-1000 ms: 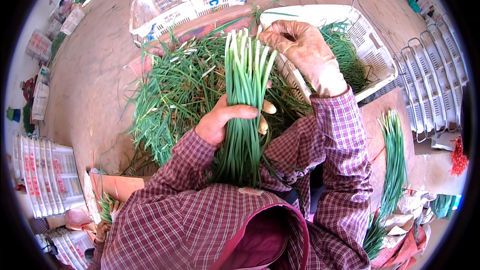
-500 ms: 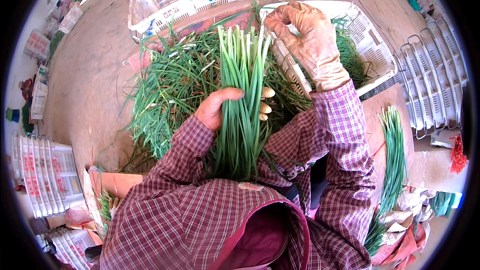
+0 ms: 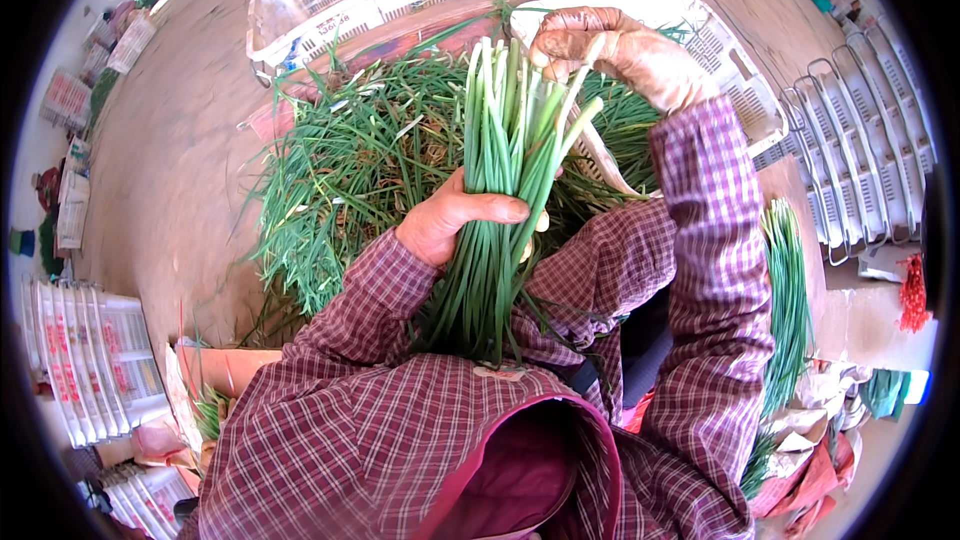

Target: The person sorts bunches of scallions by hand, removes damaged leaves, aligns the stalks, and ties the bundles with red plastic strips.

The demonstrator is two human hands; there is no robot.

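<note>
My bare left hand (image 3: pixel 455 218) wraps round a bunch of green chives (image 3: pixel 490 160). Its thumb lies across the front, and the pale cut ends point up and away from me. The long leaves hang down against my checked jacket. My right hand (image 3: pixel 640 55), in a dirty tan glove, is closed in a pinch right beside the pale ends at the bunch's upper right. What its fingertips hold, if anything, is hidden. A few stalks there lean out to the right, apart from the rest.
A heap of loose greens (image 3: pixel 350 160) lies before me. A white crate (image 3: pixel 745 90) with greens stands at the far right, another white crate (image 3: pixel 370 0) at the far left. Chives (image 3: pixel 787 310) lie at my right. Stacked crates (image 3: pixel 860 130) line the right side.
My right hand has gone from a loose curl above the crate to a tighter pinch by the stalk ends. Several stalks have spread rightward, and my left hand has lowered slightly.
</note>
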